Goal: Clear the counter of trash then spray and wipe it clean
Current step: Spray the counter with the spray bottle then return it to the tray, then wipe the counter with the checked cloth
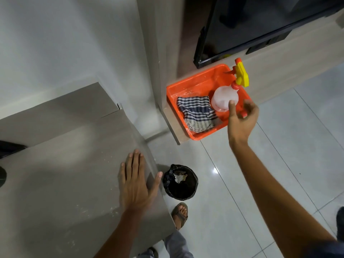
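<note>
A grey counter [65,174] fills the lower left, dusted with pale specks. My left hand [136,180] lies flat on its right edge, fingers spread, holding nothing. An orange tray [188,86] rests on a low wooden shelf to the right. In it lie a blue-and-white checked cloth [196,112] and a translucent spray bottle [224,99] with a yellow and orange trigger head. My right hand [242,118] hovers open just in front of the bottle, thumb near its body, not gripping it. A black lined trash bin [181,182] with crumpled paper inside stands on the floor below the counter.
A black appliance [260,25] stands behind the tray. Glossy white floor tiles [279,146] spread to the right. My sandalled foot [180,214] is beside the bin. Dark objects sit at the counter's far left edge [7,149].
</note>
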{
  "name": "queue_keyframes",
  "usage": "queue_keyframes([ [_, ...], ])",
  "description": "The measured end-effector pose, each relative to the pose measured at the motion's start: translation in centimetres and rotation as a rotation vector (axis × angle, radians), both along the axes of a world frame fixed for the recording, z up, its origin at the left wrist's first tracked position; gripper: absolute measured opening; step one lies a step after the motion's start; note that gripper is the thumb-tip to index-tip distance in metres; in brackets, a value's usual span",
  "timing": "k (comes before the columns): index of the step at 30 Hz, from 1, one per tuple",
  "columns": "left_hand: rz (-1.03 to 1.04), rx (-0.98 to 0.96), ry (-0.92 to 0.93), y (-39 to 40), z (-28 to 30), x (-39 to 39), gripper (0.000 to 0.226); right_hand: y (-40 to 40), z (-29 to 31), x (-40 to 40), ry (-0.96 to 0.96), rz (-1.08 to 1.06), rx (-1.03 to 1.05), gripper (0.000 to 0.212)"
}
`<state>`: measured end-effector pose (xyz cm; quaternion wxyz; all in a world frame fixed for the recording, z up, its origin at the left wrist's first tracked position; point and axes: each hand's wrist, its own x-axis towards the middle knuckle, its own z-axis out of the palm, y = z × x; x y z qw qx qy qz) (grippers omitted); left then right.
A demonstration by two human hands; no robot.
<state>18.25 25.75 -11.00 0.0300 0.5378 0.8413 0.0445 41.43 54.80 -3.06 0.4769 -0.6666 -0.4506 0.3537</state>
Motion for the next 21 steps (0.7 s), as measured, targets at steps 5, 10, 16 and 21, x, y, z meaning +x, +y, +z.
queue_keyframes([
  [5, -0.005, -0.001, 0.009, 0.1, 0.5, 0.1, 0.094, -2.8, -0.7, -3.7, -0.104, 0.407, 0.028, 0.048],
  [10, -0.012, 0.018, 0.008, 0.1, 1.2, 0.3, 0.089, 1.4, -2.6, -7.1, -0.592, 0.826, -0.033, 0.077],
  [16, 0.008, 0.074, 0.006, 0.2, 0.9, 0.2, 0.085, 3.1, -5.1, -8.3, -1.024, 0.995, -0.181, 0.08],
  [21, 0.023, 0.076, 0.003, 0.2, 0.7, 0.3, 0.081, 3.1, -5.1, -8.5, -1.142, 1.046, -0.192, 0.078],
])
